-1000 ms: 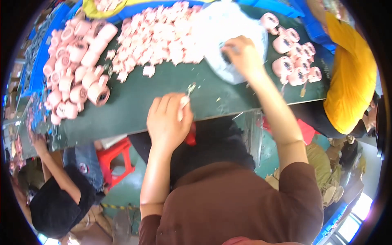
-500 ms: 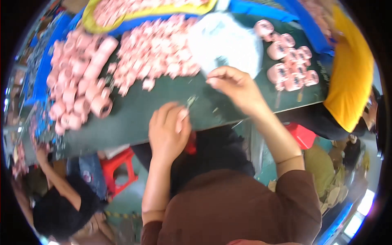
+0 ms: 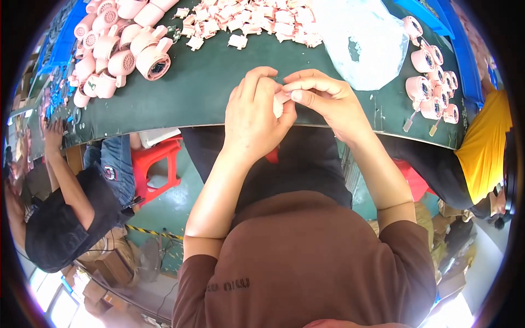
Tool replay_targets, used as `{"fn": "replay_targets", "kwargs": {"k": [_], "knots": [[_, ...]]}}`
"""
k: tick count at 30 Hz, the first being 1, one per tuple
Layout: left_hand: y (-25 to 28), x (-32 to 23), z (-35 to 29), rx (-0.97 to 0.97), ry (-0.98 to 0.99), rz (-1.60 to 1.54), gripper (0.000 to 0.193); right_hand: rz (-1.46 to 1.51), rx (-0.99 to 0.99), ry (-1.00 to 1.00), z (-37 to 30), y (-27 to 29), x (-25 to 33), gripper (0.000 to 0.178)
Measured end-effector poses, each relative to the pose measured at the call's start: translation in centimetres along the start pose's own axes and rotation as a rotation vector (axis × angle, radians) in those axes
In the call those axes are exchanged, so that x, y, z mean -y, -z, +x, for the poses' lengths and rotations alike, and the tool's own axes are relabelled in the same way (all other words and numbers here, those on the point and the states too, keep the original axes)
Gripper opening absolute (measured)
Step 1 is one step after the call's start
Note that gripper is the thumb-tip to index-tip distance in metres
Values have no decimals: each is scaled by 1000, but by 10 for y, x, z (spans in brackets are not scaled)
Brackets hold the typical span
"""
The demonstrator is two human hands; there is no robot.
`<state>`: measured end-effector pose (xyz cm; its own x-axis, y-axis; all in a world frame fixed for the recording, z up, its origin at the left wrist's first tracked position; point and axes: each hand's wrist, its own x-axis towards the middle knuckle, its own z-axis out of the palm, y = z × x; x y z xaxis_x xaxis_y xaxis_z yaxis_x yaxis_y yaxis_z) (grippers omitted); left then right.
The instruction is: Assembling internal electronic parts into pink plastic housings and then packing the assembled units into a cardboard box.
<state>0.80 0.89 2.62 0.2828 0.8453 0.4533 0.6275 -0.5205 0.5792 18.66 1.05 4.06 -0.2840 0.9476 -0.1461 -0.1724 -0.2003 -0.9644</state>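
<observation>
My left hand (image 3: 252, 117) and my right hand (image 3: 321, 98) meet over the near edge of the dark green table (image 3: 208, 82). Between their fingertips sits a small pale pink part (image 3: 279, 104), mostly hidden by my fingers. The left hand wraps around it from the left. My right thumb and forefinger pinch it from the right.
A pile of small pink parts (image 3: 251, 19) lies at the far side. Pink round fan housings (image 3: 120, 49) cluster at the left and more fan housings (image 3: 432, 82) at the right. A clear plastic bag (image 3: 361, 44) lies near my right hand. One person (image 3: 60, 213) sits left, another in yellow (image 3: 481, 147) right.
My right hand came back from the plastic bag toward me and joined the left hand. Both hands now close on one small part at the table edge.
</observation>
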Motion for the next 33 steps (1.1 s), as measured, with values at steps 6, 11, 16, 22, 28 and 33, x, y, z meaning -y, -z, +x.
{"fn": "replay_targets", "kwargs": {"k": [6,11,16,22,28,33], "knots": [[-3,-2,-4,-34,30,-11,34,-53,17,-22,3,-4,2,18],[-9,-3,-4,-50,19,-4,38,-37,-48,-46,3,-5,-5,14],[-15,-1,-4,-138,10,-42,38,117,-82,-94,2,-1,-3,16],[-18,3,-2,-172,-40,-74,35,74,-49,-102,3,4,-1,18],[-2,7,0,-121,-18,-54,34,-37,-78,64,8,-17,-12,16],[50,2,-7,261,141,107,53,-211,-98,219,-1,-16,-15,19]]}}
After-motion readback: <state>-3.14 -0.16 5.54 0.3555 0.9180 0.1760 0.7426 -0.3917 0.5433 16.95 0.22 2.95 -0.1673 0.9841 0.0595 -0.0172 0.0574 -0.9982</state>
